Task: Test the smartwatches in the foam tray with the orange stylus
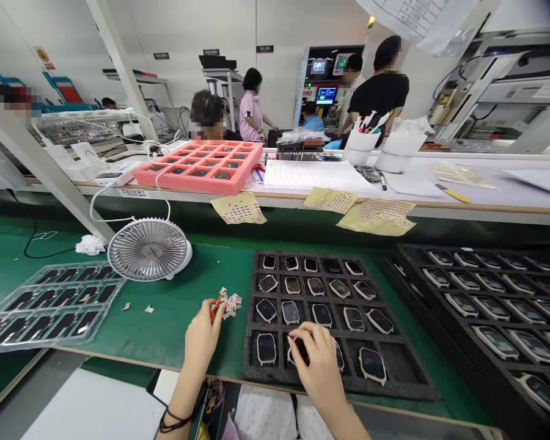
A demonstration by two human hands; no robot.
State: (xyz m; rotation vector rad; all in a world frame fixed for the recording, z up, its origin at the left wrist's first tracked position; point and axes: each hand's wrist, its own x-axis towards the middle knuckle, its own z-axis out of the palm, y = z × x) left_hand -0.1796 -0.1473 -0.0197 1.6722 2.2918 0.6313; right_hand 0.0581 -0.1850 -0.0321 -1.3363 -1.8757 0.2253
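Observation:
My left hand (202, 335) is closed round a thin orange tool (215, 305), whose exact kind I cannot make out. Its end points at a small pile of whitish paper-like pieces (231, 305) on the green bench mat. My right hand (318, 360) reaches over the front row of a dark foam tray (412, 391), with fingers curled on a smartwatch body (290, 353) that they partly cover. Strapless watch bodies with dark screens fill most of the tray's pockets. Another smartwatch (266, 348) lies just left of my right hand.
A white fan (151, 249) and a clear plastic tray (96, 330) of dark parts stand to the left. Another foam tray (407, 260) of watches lies to the right. On the shelf is a pink foam tray (252, 168). Several people (252, 110) are beyond.

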